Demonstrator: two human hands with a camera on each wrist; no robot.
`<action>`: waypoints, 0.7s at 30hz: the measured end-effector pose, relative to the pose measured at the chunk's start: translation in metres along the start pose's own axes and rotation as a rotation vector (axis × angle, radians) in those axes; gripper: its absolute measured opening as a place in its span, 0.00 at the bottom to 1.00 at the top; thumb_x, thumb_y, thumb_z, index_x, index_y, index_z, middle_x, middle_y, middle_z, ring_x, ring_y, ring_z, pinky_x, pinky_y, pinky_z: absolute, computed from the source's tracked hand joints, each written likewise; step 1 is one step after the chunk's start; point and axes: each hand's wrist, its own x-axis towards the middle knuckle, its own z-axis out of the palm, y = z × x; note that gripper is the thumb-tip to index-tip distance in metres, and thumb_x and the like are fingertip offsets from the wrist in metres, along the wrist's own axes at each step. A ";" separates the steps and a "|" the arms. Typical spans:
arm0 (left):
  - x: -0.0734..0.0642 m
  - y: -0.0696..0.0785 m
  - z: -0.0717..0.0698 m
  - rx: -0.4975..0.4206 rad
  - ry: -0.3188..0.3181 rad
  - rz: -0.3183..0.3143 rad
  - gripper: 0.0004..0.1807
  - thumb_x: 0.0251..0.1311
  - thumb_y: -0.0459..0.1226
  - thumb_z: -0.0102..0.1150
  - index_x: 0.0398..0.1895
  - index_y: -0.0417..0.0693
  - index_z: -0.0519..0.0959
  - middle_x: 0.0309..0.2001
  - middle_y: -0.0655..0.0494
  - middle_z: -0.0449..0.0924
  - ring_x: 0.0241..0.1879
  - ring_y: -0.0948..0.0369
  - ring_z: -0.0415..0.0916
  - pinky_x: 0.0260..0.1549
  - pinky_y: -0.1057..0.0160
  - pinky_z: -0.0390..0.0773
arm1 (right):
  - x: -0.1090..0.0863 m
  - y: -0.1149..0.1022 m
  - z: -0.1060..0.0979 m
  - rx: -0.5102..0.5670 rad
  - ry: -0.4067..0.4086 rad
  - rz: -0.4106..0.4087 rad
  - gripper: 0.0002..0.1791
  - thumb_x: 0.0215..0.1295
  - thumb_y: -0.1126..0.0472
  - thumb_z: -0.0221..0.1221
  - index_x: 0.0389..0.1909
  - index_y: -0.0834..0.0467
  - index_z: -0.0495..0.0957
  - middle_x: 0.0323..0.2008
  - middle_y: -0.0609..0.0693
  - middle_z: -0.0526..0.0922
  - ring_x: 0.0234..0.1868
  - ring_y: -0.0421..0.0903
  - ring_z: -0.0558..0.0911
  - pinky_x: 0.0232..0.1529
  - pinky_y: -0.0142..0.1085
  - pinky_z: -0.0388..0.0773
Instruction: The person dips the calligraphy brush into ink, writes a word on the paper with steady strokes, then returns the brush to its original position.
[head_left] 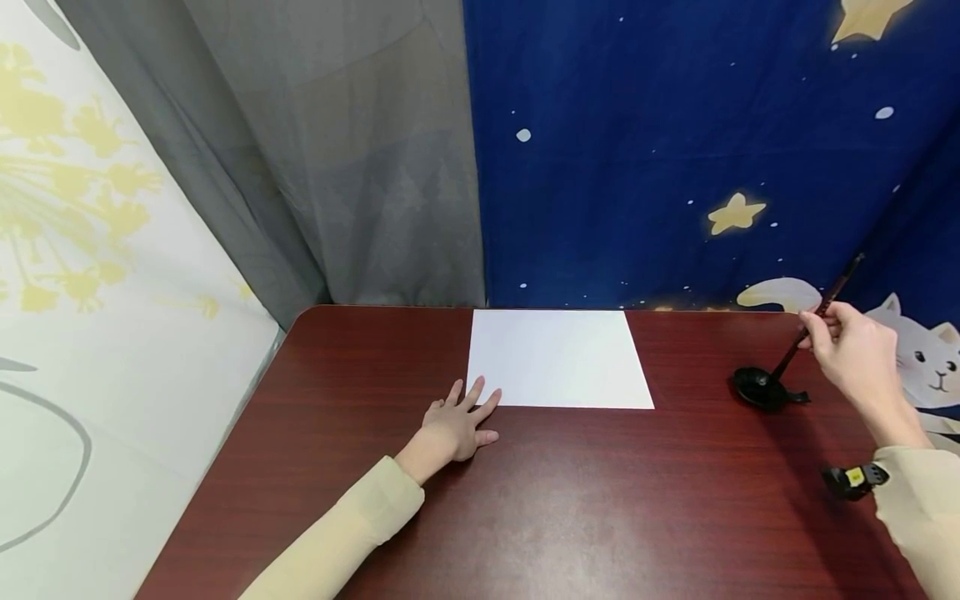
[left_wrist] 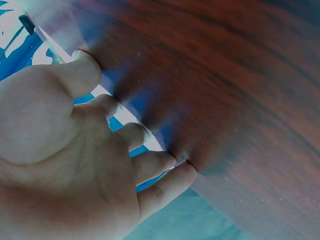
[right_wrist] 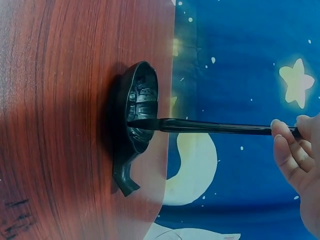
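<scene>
My right hand pinches a dark writing brush partway up its handle. The brush tilts, and its black bristle tip is down inside a small black ink dish with a ridged bowl and a short curved handle. A blank white sheet of paper lies at the back of the table. With fingers spread, my left hand rests at the sheet's near left corner, its fingertips over the paper's edge. In the left wrist view, the left fingertips press on the wood.
The reddish-brown table ends at the back against a grey curtain and a blue star-patterned curtain. A pale wall hanging runs along the left side. A small black device sits at the right wrist.
</scene>
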 end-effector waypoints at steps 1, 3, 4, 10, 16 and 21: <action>0.000 0.000 0.000 0.001 0.000 -0.001 0.37 0.75 0.59 0.40 0.83 0.68 0.46 0.82 0.59 0.37 0.80 0.51 0.38 0.71 0.48 0.58 | 0.000 0.000 0.000 0.003 0.002 -0.002 0.09 0.70 0.65 0.59 0.35 0.69 0.79 0.17 0.13 0.68 0.23 0.08 0.60 0.24 0.31 0.58; 0.001 0.000 0.000 0.004 0.000 -0.001 0.37 0.75 0.59 0.40 0.83 0.68 0.45 0.82 0.59 0.37 0.80 0.51 0.38 0.71 0.48 0.58 | 0.000 0.001 0.000 0.006 0.002 -0.001 0.09 0.70 0.65 0.59 0.36 0.69 0.79 0.20 0.09 0.64 0.24 0.07 0.60 0.24 0.31 0.58; 0.001 0.000 0.000 0.006 0.001 -0.002 0.37 0.75 0.60 0.39 0.83 0.68 0.45 0.82 0.59 0.37 0.80 0.51 0.38 0.71 0.48 0.58 | 0.000 0.001 -0.001 0.005 0.001 0.000 0.09 0.70 0.65 0.59 0.36 0.69 0.79 0.18 0.12 0.68 0.24 0.07 0.60 0.24 0.30 0.58; 0.002 0.000 0.001 -0.001 0.003 0.001 0.37 0.75 0.60 0.39 0.83 0.68 0.45 0.82 0.59 0.37 0.80 0.51 0.37 0.71 0.48 0.57 | -0.001 0.000 -0.001 -0.010 0.003 -0.003 0.08 0.69 0.66 0.60 0.37 0.70 0.79 0.20 0.62 0.84 0.25 0.06 0.59 0.24 0.28 0.60; 0.003 0.000 0.002 -0.004 0.004 0.002 0.37 0.75 0.60 0.39 0.83 0.68 0.45 0.82 0.59 0.37 0.80 0.51 0.38 0.71 0.48 0.58 | -0.001 0.001 -0.001 -0.011 0.012 -0.002 0.09 0.69 0.66 0.61 0.37 0.70 0.79 0.22 0.64 0.84 0.26 0.05 0.58 0.25 0.28 0.60; 0.003 -0.001 0.002 -0.005 0.005 0.004 0.37 0.75 0.60 0.39 0.83 0.68 0.45 0.82 0.60 0.37 0.80 0.51 0.37 0.71 0.48 0.57 | -0.001 0.001 -0.002 -0.013 0.009 0.016 0.09 0.68 0.65 0.62 0.37 0.70 0.80 0.22 0.64 0.84 0.26 0.05 0.58 0.25 0.28 0.59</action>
